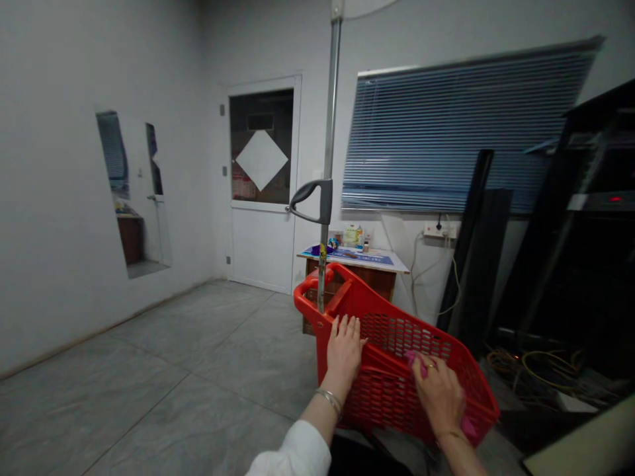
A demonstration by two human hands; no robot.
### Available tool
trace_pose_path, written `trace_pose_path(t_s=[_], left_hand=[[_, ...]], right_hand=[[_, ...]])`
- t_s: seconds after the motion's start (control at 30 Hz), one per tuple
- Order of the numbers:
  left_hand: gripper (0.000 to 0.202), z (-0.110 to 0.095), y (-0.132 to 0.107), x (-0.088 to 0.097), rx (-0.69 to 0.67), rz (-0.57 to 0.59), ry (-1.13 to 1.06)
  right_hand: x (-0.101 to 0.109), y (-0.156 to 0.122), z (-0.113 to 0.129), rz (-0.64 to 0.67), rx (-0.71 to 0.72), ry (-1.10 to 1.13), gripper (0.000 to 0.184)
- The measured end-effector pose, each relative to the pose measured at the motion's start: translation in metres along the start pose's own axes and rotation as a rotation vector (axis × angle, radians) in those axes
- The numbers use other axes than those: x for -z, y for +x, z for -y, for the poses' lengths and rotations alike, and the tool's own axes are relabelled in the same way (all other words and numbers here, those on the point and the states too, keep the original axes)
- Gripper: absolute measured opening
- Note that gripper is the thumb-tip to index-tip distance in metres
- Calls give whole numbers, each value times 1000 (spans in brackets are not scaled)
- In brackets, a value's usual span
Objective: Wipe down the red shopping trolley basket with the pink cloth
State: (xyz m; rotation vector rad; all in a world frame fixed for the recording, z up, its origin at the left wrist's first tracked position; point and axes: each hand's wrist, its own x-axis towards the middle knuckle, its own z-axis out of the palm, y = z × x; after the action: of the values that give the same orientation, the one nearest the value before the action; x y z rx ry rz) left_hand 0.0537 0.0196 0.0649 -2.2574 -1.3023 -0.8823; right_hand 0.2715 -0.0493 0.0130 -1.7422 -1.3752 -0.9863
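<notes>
A red plastic shopping basket (391,390) with perforated walls stands tilted in front of me. From its left end rises a metal pole (331,112) with a grey loop handle (312,201) on it. My left hand (344,347) rests on the basket's near rim, its fingers stretched out and holding nothing. Further right, my right hand (439,390) is closed around a pink cloth (411,358) at the same rim. Most of the cloth is hidden by the palm, and a bit shows below the wrist.
Behind the basket is a small table (399,263) with bottles and other small items. A white door (260,248) and a wall mirror (143,198) are to the left. Dark panels (483,258), a rack (605,218) and loose cables (546,363) stand or lie to the right.
</notes>
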Motion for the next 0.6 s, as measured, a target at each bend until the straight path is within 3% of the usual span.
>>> trace_pose_path(t_s=[0.13,0.23,0.33,0.43,0.53,0.6], left_hand=[[49,2,-2,2,9,-19,6],[49,9,-4,3,-1,-21,15],[50,14,-6,2,-9,-28,25],[51,14,-6,1,-12,-36,22],[50,9,-5,0,-20,-27,7],[49,4,-4,-1,-29,-20,-3]], right_hand=[[1,15,66,47,93,50,33],[3,18,81,61,97,76,31],[4,12,54,83,135,124,31],[4,1,2,112,132,140,32],[3,-8,-45,99,65,110,33],[2,-10,-60,42,-21,50,33]])
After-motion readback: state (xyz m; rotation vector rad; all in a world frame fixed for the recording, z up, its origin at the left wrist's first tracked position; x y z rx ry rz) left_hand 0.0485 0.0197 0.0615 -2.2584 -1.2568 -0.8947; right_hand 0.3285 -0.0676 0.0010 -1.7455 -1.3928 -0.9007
